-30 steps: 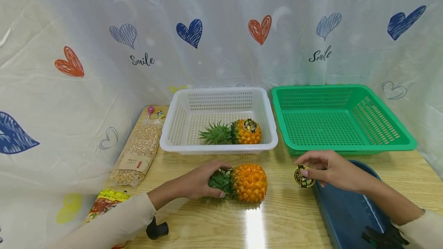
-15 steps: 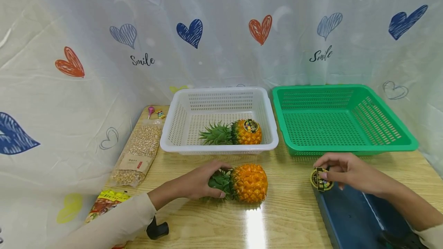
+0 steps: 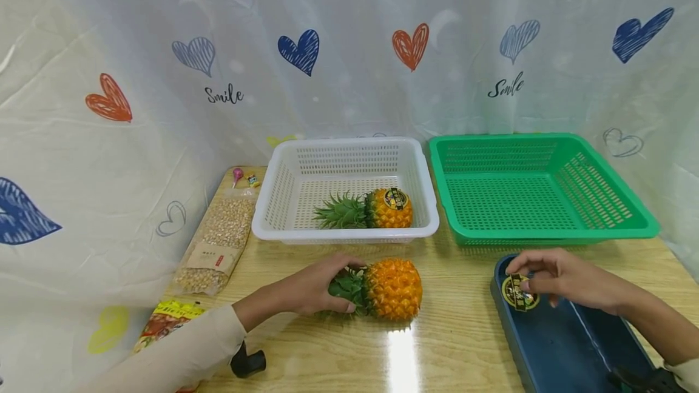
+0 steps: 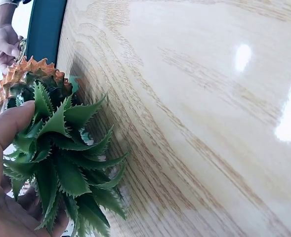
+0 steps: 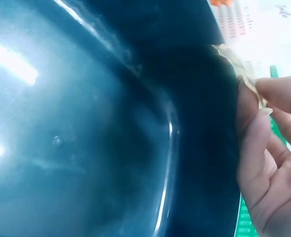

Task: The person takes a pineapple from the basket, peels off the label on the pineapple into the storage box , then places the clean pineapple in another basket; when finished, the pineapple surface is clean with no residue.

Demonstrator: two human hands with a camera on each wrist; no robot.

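One pineapple (image 3: pixel 392 288) lies stripped on the table (image 3: pixel 437 344), its crown gripped by the left hand (image 3: pixel 317 287), while the right hand (image 3: pixel 557 275) pinches its peeled label (image 3: pixel 520 293) over the blue tray (image 3: pixel 551 344); another labelled pineapple (image 3: pixel 377 209) sits in the white basket (image 3: pixel 284 199).

Two bare hands, cream long sleeves

The left hand (image 3: pixel 312 288) and right hand (image 3: pixel 568 276) are bare, without rings. Each forearm wears a cream sleeve (image 3: pixel 180 353), and a black wrist-worn device (image 3: pixel 247 361) sits behind each grip.
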